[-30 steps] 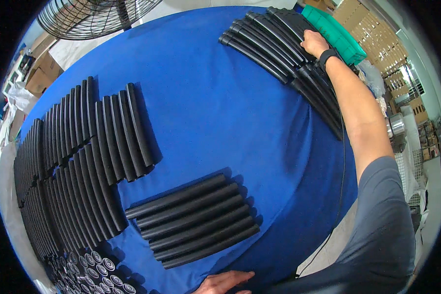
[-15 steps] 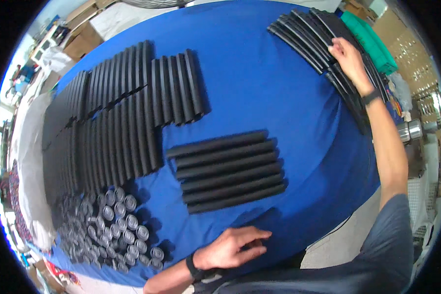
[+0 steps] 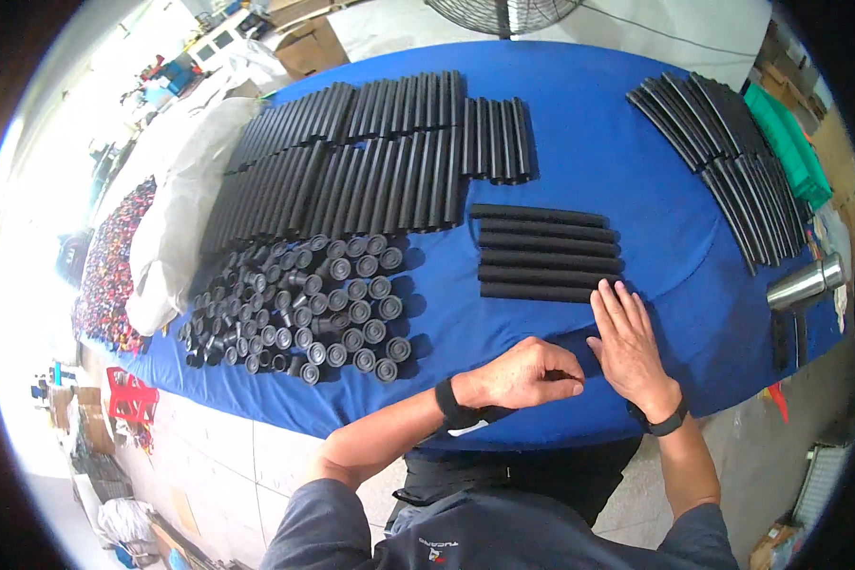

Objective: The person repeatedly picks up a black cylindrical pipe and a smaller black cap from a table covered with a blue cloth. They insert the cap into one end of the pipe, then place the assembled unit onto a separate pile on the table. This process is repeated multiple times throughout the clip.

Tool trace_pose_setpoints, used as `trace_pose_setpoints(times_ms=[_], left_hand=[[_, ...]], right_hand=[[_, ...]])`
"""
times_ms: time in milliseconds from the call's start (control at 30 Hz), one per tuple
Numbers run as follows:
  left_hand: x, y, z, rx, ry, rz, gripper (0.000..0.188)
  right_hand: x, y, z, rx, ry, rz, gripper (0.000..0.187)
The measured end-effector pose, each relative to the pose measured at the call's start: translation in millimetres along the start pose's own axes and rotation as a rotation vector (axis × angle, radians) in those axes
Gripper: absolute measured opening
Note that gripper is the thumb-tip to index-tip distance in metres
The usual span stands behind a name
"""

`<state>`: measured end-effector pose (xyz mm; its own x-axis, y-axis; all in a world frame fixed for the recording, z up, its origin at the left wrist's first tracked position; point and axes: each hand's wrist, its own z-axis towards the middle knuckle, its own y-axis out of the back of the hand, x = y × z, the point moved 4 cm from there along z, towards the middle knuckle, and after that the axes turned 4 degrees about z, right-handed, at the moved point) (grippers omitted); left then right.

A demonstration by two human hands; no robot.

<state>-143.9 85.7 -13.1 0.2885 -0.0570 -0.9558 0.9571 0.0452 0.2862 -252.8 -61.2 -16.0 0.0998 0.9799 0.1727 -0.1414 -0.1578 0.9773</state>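
1. The row of black tubes (image 3: pixel 546 253) lies mid-desk, long axes running left-right, just beyond the right hand (image 3: pixel 629 347).
2. Right hand's fingers lie flat, spread and empty, tips touching the nearest tube.
3. The left hand (image 3: pixel 522 372) (curled, contents hidden) sits nearer the desk (image 3: pixel 579 142) edge.

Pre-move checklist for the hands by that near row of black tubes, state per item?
1. Right hand flat on the blue table cloth, fingertips at the nearest tube of the row of five black ribbed tubes: ok.
2. Left hand curled beside it; whether its grip holds anything: cannot tell.
3. Five tubes lie parallel and close together: ok.
4. Cluster of short upright black cylinders apart from both hands: ok.
5. Steel cup lies on its side at the table's right edge: not ok.
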Motion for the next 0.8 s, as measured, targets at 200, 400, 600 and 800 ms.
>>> trace_pose_setpoints(times_ms=[200,400,600,800], left_hand=[[-41,29,-64,-0.321,-0.116,0.388,0.015],[-53,68,-167,-0.776,0.263,0.863,0.022],[-52,78,-193,-0.793,0.529,1.071,0.043],[-29,49,-182,-0.611,0.777,1.229,0.061]], right_hand=[[10,-3,-8,-0.083,0.046,0.002,0.059],[13,8,-1,-0.195,0.057,0.098,0.049],[-3,-6,-7,-0.125,0.03,0.264,0.038],[-5,-3,-6,-0.151,0.056,0.279,0.036]])
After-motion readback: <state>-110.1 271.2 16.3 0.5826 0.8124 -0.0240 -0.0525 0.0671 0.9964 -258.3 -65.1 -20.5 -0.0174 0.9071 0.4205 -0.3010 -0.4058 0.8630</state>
